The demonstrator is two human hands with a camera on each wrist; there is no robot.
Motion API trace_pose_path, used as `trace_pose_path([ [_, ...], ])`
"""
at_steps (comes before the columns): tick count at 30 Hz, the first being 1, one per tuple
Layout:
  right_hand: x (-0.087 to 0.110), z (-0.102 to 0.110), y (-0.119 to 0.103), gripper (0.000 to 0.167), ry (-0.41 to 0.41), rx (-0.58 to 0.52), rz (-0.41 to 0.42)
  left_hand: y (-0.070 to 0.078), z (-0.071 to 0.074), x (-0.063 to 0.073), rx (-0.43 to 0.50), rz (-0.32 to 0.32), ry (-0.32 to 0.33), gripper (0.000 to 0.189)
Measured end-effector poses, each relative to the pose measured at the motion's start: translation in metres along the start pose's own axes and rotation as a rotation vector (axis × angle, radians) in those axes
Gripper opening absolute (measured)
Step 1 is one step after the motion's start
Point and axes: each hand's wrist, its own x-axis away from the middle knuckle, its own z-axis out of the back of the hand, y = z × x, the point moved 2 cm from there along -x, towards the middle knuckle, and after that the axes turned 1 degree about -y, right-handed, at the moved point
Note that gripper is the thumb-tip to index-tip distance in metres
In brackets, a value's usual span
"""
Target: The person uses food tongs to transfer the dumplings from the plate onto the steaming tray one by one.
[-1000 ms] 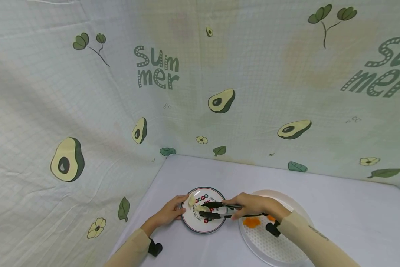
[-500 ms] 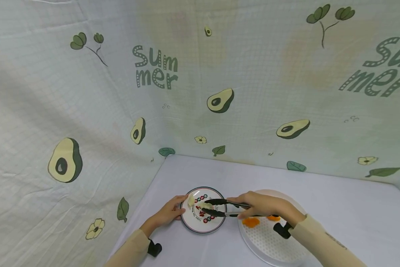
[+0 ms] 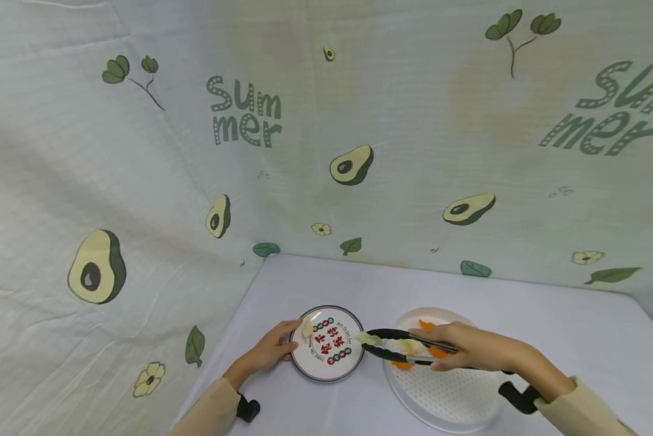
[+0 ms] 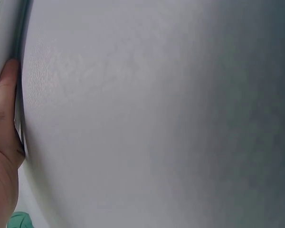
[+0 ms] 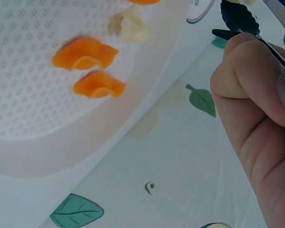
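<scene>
Head view, lower centre: one round plate (image 3: 317, 366), white, dark-rimmed, printed with red characters and small lettering; one pale dumpling-shaped piece (image 3: 307, 329) lying on it, at upper left, near the rim. At the plate's left edge, one left hand (image 3: 274, 343), fingers and thumb gripping the rim, thumb side over the edge; whether the plate is raised off the table (image 3: 326, 412) at that side, cannot tell. Left wrist view: one finger laid along the rim, at far left of the frame. Head view, lower right of centre: one right hand (image 3: 465, 346), thumb and fingers pinched round one pair of tongs (image 3: 389, 333), metal with black tips, pointing left; exact lie of the hidden fingers, cannot tell. Between the tong tips, one second pale piece (image 3: 367, 339), held by the plate's right rim, left of the tray. Lower right: one round white tray (image 3: 446, 399), surface dimpled, rim broad, partly beneath tongs and right hand. In the tray's upper left portion, three orange pieces (image 3: 403, 365) and one third pale piece (image 3: 411, 346), well apart from the tray's bottom edge. Right wrist view: two orange pieces side by side at upper left, ruffled, the third cut by the top edge. Behind, filling the upper frame: one pale cloth (image 3: 414, 121), printed with avocados, leaves, flowers and "summer". Bottom edge: two beige sleeves (image 3: 209, 409).
</scene>
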Motion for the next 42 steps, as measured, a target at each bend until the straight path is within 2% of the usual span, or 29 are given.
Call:
trace_pose_path([
  [6, 0.029, 0.002, 0.01, 0.067, -0.01, -0.051, -0.015, -0.003, 0.0, 0.0, -0.008, -0.007, 0.005, 0.058],
  [11, 0.051, 0.0, 0.02, 0.063, 0.019, -0.036, -0.005, -0.005, -0.001, -0.001, -0.023, -0.009, 0.007, 0.058],
  [17, 0.076, -0.013, 0.039, 0.058, 0.038, -0.094, 0.048, -0.002, 0.001, 0.0, -0.023, -0.009, 0.006, 0.057],
  [20, 0.084, -0.018, 0.049, 0.056, 0.033, -0.126, 0.046, -0.001, 0.001, 0.0, -0.021, -0.009, 0.004, 0.057],
  [28, 0.101, -0.021, 0.065, 0.054, 0.025, -0.127, 0.02, -0.001, 0.0, -0.001, -0.032, -0.015, 0.005, 0.057],
  [35, 0.104, -0.02, 0.072, 0.053, 0.04, -0.089, 0.097, -0.001, 0.0, -0.001, -0.03, -0.03, 0.009, 0.057],
  [39, 0.106, -0.022, 0.076, 0.053, 0.033, -0.115, 0.109, -0.001, 0.0, 0.002, -0.002, -0.041, 0.006, 0.057],
  [42, 0.106, -0.023, 0.078, 0.055, 0.032, -0.121, 0.119, -0.001, 0.0, 0.002, 0.004, -0.025, 0.0, 0.057],
])
